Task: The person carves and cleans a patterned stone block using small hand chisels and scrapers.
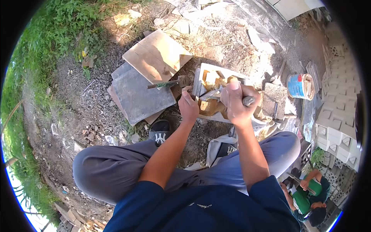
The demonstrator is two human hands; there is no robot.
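Observation:
A pale mould (222, 114) with several yellowish hollows lies on the ground in front of me. My left hand (188, 107) is closed on its left edge, thumb uppermost. Above the hollows, my right hand (240, 102) is wrapped round the handle of a trowel-like tool. The tool's metal blade (211, 95) points left, over the mould, and the rounded handle end (248, 101) sticks out of my fist. Left of the mould, a brush with green bristles (165, 84) rests across the slabs. My right fingers partly hide the hollows.
A tan board (154, 54) overlaps a grey slab (145, 94) on the left. A rough block (274, 96) and a blue-labelled bucket (300, 87) stand right. Stacked pale blocks (338, 112) line the far right. Another person (309, 197) works at lower right.

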